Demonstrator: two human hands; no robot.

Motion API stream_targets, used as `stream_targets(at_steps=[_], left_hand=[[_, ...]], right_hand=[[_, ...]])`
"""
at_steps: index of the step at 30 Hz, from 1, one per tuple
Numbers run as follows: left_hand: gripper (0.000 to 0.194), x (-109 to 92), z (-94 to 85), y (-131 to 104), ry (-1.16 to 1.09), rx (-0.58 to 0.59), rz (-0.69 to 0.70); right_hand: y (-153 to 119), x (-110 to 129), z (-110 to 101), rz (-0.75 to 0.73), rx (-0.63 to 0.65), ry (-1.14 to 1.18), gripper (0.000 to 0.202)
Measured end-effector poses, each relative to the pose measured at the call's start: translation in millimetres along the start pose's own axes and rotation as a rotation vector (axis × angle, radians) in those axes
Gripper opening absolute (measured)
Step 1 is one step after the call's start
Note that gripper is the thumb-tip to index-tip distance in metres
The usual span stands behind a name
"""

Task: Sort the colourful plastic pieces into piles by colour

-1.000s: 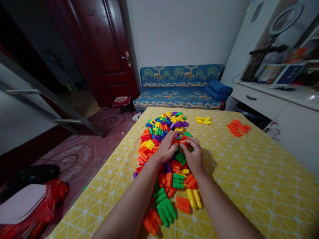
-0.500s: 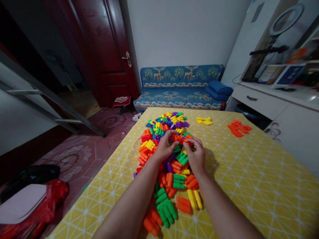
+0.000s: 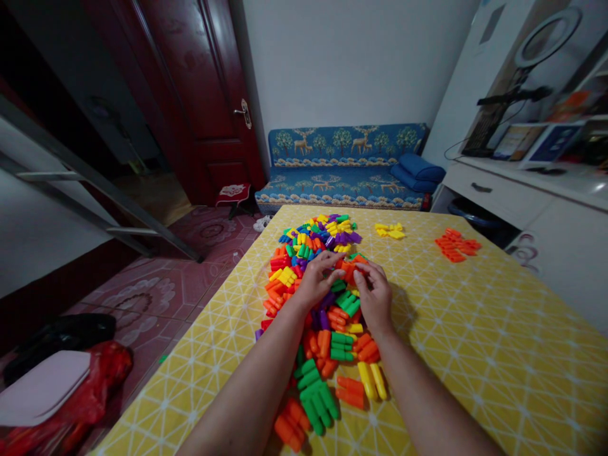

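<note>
Over a heap of colourful plastic toy pieces, my left hand [image 3: 317,280] and my right hand [image 3: 376,296] meet at orange finger-shaped toy pieces [image 3: 348,271]. Fingers and thumbs of both hands are closed on the orange plastic, partly covering it. Whether the pieces are joined I cannot tell. Below the hands lie green pieces [image 3: 348,304], purple pieces [image 3: 323,316] and a larger green piece [image 3: 319,405]. A yellow piece [image 3: 372,380] rests near my right forearm, beside an orange piece [image 3: 350,392].
The heap runs along the yellow patterned tablecloth [image 3: 475,342]. Apart from it, on the right, sit a small group of yellow pieces [image 3: 389,230] and a pile of orange pieces [image 3: 456,246]. A blue sofa [image 3: 327,180] stands beyond the table, a white cabinet [image 3: 555,234] to the right.
My hands have drawn slightly closer together, and the orange plastic between them spans a shorter width. The heap and the separate groups look the same.
</note>
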State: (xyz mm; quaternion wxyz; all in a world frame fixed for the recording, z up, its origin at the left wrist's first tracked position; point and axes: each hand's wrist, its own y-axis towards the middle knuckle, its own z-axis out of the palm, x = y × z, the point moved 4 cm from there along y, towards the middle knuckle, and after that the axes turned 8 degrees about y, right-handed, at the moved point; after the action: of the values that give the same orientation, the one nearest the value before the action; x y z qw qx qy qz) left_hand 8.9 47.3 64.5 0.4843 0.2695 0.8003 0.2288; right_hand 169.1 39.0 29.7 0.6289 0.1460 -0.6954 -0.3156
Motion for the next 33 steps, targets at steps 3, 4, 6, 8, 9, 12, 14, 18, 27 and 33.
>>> stream_targets(at_steps=[3,4,6,8,9,12,14,18,27,33], left_hand=[[0.039,-0.1,0.8,0.0,-0.005,0.002,0.014],[0.037,-0.7,1.1,0.0,-0.013,0.005,0.026],[0.034,-2.3,1.7,0.1,-0.032,0.016,0.048],[0.032,-3.1,1.5,0.1,-0.036,0.014,0.049],[0.032,-3.0,1.2,0.1,-0.031,0.012,0.038],[0.034,-1.8,0.5,-0.4,0.004,0.006,-0.014],[0.036,-0.7,0.1,-0.8,0.011,0.002,-0.061],[0.034,0.1,-1.4,-1.2,-0.006,-0.020,-0.152],[0.025,0.9,-1.1,-0.8,0.022,-0.023,-0.163],[0.024,1.2,-0.9,-0.4,0.080,-0.014,-0.132]], right_hand=[[0.4,4.3,1.4,-0.018,0.026,0.003,0.024],[0.7,6.1,2.1,-0.028,0.041,-0.003,0.025],[1.2,9.5,3.1,-0.048,0.059,-0.015,0.028],[1.7,11.9,3.4,-0.063,0.067,-0.028,0.029],[1.8,12.8,3.5,-0.068,0.067,-0.031,0.028],[1.7,15.4,4.6,-0.071,0.063,-0.022,0.025],[2.2,16.5,4.7,-0.040,0.038,0.021,0.025],[11.2,6.4,-10.0,0.160,-0.145,0.163,0.035],[68.7,-66.4,-150.1,0.504,-0.266,-0.132,0.035],[50.6,-61.2,-209.5,0.173,0.020,-0.961,0.052]])
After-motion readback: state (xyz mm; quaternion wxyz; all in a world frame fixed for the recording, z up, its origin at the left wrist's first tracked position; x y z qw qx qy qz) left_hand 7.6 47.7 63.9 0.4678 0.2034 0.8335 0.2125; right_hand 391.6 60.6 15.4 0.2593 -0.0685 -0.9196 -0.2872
